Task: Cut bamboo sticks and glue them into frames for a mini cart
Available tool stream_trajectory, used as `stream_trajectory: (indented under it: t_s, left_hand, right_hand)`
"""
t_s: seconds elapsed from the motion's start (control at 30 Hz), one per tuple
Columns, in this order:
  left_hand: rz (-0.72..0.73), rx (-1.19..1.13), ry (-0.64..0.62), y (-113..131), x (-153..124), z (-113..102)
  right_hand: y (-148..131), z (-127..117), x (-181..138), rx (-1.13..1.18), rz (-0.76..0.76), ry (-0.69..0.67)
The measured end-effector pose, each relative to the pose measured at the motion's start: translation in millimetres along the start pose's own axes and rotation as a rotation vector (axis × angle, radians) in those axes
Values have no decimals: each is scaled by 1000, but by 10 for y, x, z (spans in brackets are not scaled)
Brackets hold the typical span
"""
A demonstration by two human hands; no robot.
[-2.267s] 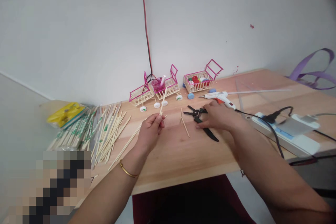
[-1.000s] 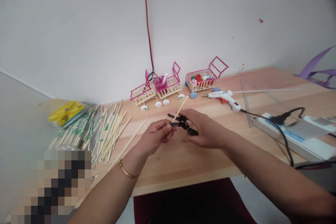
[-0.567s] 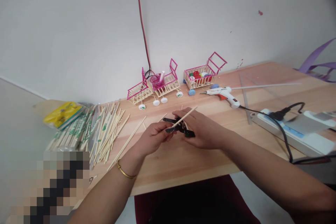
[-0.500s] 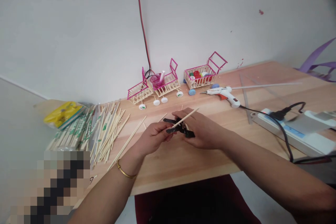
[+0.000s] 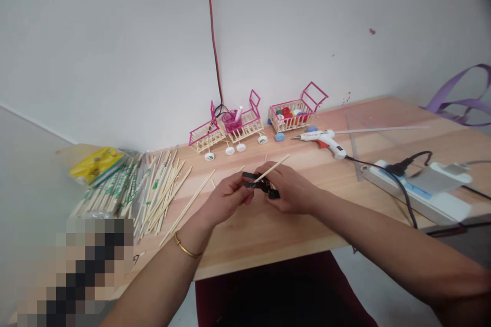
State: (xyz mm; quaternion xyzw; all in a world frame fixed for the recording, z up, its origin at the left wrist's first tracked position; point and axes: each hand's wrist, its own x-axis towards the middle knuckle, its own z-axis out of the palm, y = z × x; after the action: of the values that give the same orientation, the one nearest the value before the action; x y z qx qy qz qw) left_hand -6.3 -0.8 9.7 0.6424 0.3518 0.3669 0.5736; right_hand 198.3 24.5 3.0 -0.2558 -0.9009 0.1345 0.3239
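Observation:
My left hand [image 5: 226, 199] pinches a thin bamboo stick [image 5: 274, 167] that slants up to the right. My right hand [image 5: 291, 189] is wrapped round black cutting pliers [image 5: 258, 184], whose jaws sit around the stick close to my left fingertips. Both hands hover just above the wooden table [image 5: 268, 230], near its middle. A gold bangle sits on my left wrist.
A heap of bamboo sticks [image 5: 149, 191] and a yellow packet [image 5: 95, 163] lie at the left. Three pink stick carts [image 5: 245, 125] stand by the wall. A white glue gun [image 5: 324, 140], a clear ruler [image 5: 353, 145] and a power strip [image 5: 422, 189] with a black cable lie at the right.
My right hand picked the pliers off the table and brought them to the stick in my left hand. The jaws now sit around the stick, and both hands have drawn closer together.

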Motion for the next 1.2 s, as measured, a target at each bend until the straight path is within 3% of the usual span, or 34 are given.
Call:
stream_trajectory:
  t_s: [0.17,0.67,0.87,1.03,1.2]
  left_hand:
    - [8,-107,-11,-50,11,-3]
    - [-172,-161,-95,-90,16,-50]
    - [-218,-205,-110,-114,22,-40]
    - [-56,-144,42,-101,40,28]
    - [90,96,155,-57,35,53]
  right_hand:
    - [-1,-14,23,-12,2,-21]
    - [37,-43,23,-29,-84,-47]
    - [23,-27,3,-46,-47,-32]
    - [6,-6,12,-66,42,-18]
    - [-24,6,38,-81,103,-6]
